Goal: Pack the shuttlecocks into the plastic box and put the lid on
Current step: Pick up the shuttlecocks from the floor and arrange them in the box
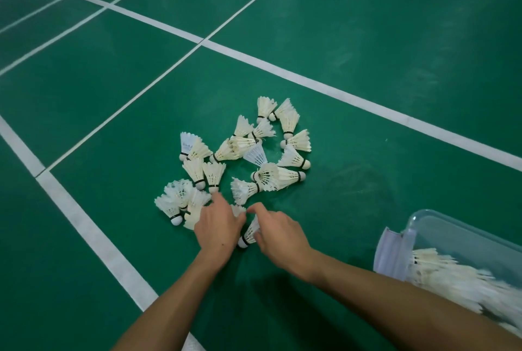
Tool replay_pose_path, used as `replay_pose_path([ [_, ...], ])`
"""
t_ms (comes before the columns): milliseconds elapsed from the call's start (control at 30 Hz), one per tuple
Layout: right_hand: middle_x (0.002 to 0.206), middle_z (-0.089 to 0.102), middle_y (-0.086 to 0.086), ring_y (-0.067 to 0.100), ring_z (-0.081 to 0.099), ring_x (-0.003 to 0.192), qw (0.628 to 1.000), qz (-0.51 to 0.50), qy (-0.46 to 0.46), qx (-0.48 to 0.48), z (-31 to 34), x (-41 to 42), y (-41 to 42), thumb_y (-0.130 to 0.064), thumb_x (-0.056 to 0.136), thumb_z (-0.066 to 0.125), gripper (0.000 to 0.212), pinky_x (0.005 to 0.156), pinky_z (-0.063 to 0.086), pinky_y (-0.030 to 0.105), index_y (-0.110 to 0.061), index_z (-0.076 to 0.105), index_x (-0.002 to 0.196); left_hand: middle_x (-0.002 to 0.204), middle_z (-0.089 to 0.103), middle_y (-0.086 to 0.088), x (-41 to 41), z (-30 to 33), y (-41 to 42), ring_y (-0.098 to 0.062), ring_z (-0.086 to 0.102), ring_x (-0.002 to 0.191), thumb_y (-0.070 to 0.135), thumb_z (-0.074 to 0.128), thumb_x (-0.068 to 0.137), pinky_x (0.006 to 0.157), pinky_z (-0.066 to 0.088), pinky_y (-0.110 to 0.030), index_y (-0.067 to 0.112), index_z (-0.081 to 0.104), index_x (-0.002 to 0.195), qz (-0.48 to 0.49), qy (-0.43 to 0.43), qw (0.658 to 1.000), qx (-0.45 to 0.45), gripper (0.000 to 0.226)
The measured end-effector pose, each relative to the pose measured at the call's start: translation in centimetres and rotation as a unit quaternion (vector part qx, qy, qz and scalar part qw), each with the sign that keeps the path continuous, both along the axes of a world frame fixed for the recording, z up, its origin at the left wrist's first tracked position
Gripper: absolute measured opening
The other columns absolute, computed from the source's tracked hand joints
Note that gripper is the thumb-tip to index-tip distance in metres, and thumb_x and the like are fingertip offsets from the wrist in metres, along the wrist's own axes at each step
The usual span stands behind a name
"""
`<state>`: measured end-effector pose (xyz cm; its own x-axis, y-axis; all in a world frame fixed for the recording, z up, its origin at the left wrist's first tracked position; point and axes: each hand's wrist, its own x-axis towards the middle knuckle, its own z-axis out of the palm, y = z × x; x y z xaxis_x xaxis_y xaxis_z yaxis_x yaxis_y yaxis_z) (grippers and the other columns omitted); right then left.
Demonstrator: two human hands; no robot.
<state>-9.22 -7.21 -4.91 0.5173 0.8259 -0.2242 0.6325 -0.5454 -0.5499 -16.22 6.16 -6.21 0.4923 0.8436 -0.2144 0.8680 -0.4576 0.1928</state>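
Several white feather shuttlecocks (248, 153) lie scattered in a loose pile on the green court floor. My left hand (219, 226) reaches into the near edge of the pile, its fingers curled over shuttlecocks that it mostly hides. My right hand (278, 233) is just to its right, fingers bent round one shuttlecock (248, 233) whose cork points toward me. The clear plastic box (452, 237) stands at the lower right with several shuttlecocks (457, 280) inside. No lid is in view.
White court lines (310, 79) cross the green floor (367, 26) around the pile. One wide line (84, 223) runs close to the left of my left forearm. A pale latch flap (391, 252) hangs on the box's near end.
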Motion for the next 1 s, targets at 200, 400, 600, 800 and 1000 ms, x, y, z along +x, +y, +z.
replay_pose_path([
  [200, 0.115, 0.070, 0.004, 0.032, 0.064, 0.106, 0.998, -0.044, 0.029, 0.038, 3.4, 0.8, -5.0, -0.023, 0.099, 0.059, 0.046, 0.079, 0.052, 0.045, -0.026, 0.042, 0.142, 0.112, 0.073, -0.007, -1.6, -1.2, -2.7, -0.034, 0.066, 0.102, 0.034, 0.077, 0.090, 0.071, 0.054, -0.043, 0.019, 0.048, 0.133, -0.025, -0.028, 0.999, 0.004, 0.054],
  [400, 0.100, 0.070, -0.011, 0.015, 0.065, 0.090, 0.977, -0.160, 0.047, 0.130, 8.2, 3.8, -13.1, -0.031, 0.098, 0.066, 0.041, 0.080, 0.055, 0.042, -0.035, 0.050, 0.135, 0.118, 0.073, -0.012, -4.2, -0.9, -4.2, -0.038, 0.070, 0.096, 0.033, 0.078, 0.091, 0.070, 0.055, -0.046, 0.020, 0.049, 0.134, -0.070, -0.087, 0.994, -0.006, 0.053],
  [600, 0.084, 0.069, -0.009, 0.011, 0.068, 0.077, 0.930, -0.291, 0.056, 0.217, 12.9, 6.0, -23.9, -0.022, 0.097, 0.072, 0.035, 0.072, 0.059, 0.034, -0.029, 0.061, 0.129, 0.114, 0.074, -0.016, -3.2, 4.6, -8.6, -0.031, 0.066, 0.078, 0.034, 0.076, 0.090, 0.065, 0.054, -0.041, 0.023, 0.051, 0.130, -0.145, -0.141, 0.978, -0.051, 0.049],
  [800, 0.084, 0.070, -0.014, 0.002, 0.069, 0.076, 0.893, -0.427, -0.010, 0.141, 12.8, 6.1, -36.9, -0.023, 0.093, 0.078, 0.037, 0.070, 0.058, 0.022, -0.033, 0.063, 0.125, 0.123, 0.060, 0.008, 2.5, 11.1, -15.7, -0.026, 0.067, 0.094, 0.039, 0.068, 0.091, 0.085, 0.057, -0.050, 0.034, 0.050, 0.136, -0.316, -0.208, 0.919, -0.106, 0.049],
  [1000, 0.089, 0.071, -0.014, 0.011, 0.069, 0.082, 0.922, -0.383, -0.048, 0.037, 9.4, 4.4, -40.4, -0.028, 0.093, 0.073, 0.038, 0.078, 0.059, 0.040, -0.033, 0.059, 0.129, 0.119, 0.061, 0.023, 6.6, 14.2, -21.9, -0.004, 0.063, 0.085, 0.052, 0.069, 0.084, 0.070, 0.054, -0.035, 0.042, 0.047, 0.142, -0.458, -0.187, 0.863, -0.101, 0.063],
])
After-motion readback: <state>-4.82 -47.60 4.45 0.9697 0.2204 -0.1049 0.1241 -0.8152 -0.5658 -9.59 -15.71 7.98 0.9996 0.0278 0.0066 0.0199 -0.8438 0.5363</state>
